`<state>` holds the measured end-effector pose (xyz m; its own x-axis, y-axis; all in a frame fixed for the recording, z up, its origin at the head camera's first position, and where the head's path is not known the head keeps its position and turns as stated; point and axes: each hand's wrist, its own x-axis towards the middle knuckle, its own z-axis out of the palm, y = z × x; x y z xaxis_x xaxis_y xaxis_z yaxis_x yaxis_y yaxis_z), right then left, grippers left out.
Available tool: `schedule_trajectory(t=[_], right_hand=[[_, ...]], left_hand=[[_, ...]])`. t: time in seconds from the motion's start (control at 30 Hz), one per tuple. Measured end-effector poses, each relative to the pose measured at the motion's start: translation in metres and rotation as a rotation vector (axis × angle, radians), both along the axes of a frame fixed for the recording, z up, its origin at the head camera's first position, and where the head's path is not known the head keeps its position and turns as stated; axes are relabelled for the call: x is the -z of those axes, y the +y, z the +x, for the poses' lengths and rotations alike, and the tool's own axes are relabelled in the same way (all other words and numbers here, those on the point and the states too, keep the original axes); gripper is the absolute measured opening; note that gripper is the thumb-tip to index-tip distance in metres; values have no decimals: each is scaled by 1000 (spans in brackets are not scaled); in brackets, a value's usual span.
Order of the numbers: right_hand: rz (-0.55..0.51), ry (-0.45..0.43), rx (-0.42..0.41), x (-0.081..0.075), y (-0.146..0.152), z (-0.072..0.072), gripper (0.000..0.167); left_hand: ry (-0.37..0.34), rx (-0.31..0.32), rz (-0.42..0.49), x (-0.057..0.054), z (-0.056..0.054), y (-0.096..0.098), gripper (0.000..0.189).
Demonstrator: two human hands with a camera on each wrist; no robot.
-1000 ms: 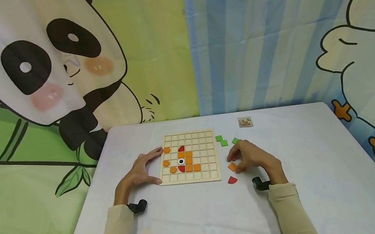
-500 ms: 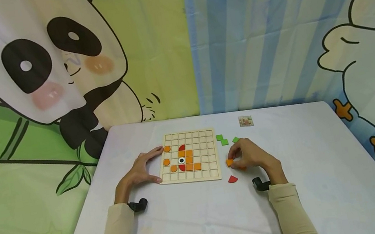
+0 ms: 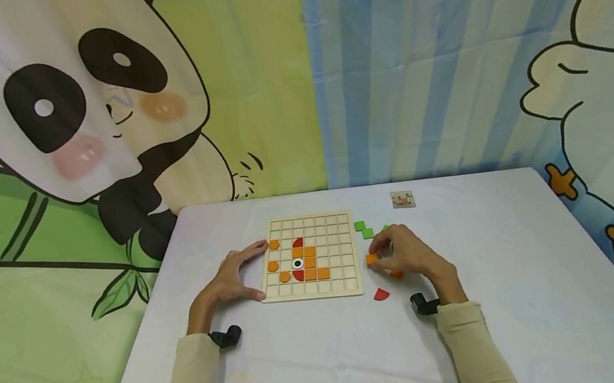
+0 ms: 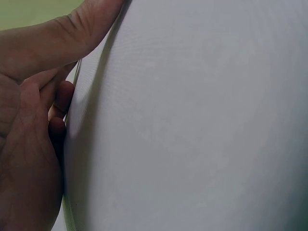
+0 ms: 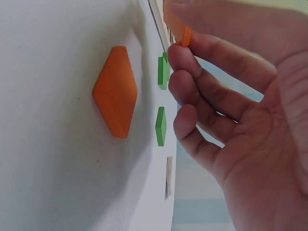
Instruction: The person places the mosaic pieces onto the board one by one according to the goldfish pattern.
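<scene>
A wooden grid board [image 3: 332, 234] lies on the table. Red quarter-circles, orange squares, orange discs [image 3: 273, 266] and a white tile with a black ring [image 3: 297, 263] sit in its cells. At the board's left edge rests my left hand [image 3: 227, 278], thumb and fingers spread wide; the left wrist view shows mostly white tabletop beside the thumb [image 4: 62, 45]. To the right of the board my right hand [image 3: 408, 249] pinches an orange square tile [image 3: 371, 259] between thumb and fingertips. Another orange tile [image 5: 115, 94] lies on the table under that hand.
A red quarter-circle [image 3: 381, 294] lies nearer the front, right of the board. Green tiles [image 3: 360, 226] lie by the board's right edge, one [image 5: 161, 126] partly behind the right hand. A small patterned card [image 3: 402, 199] lies toward the back. Printed curtains rise behind the table.
My right hand has picked up the orange square from the table and moved it slightly left and away, toward the board. My left hand has stayed at the board's edge.
</scene>
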<state>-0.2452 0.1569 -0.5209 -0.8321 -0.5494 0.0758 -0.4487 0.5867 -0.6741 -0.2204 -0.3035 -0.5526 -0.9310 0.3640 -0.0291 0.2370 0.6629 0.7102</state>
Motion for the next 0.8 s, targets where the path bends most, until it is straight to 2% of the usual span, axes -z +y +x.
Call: schedule_trajectory(t=[0.37,0.8], right_hand=[[-53,16,14,1,-10,3,22],[-96,39,-13,8,-25,4,23]], left_hand=[[4,7,4,-3,2,1,120],[8,11,-3,-4,3,1,120]])
